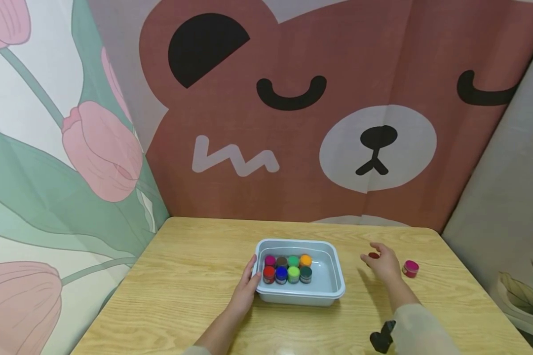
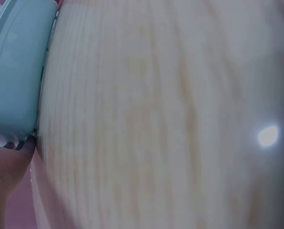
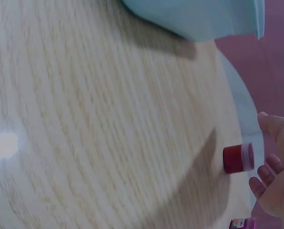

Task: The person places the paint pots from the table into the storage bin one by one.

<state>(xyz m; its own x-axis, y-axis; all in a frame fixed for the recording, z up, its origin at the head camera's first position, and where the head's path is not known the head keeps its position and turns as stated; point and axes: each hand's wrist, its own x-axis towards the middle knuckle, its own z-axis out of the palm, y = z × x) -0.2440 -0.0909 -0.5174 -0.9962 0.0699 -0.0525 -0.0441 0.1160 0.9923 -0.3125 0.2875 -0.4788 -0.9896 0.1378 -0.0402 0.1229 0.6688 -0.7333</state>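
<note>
A pale blue plastic tub [image 1: 327, 276] stands on the table with several small paint jars [image 1: 293, 274] inside, in two rows at its left. The left hand [image 1: 245, 291] holds the tub's left end, its thumb at the rim. In the left wrist view, its fingers touch the end of the tub [image 2: 15, 71]. The right hand [image 1: 385, 266] is above the table, right of the tub, thumb and fingers spread around a dark red paint jar [image 3: 233, 159]. A gap shows between hand and jar in the right wrist view. Beyond that hand is a magenta paint jar [image 1: 410, 268].
The light wooden table [image 1: 195, 266] meets a hanging cloth with a bear print [image 1: 337, 59] at its back edge. Flower-printed cloth [image 1: 102, 148] hangs on the left. A black device [image 1: 383, 337] sits at the right sleeve.
</note>
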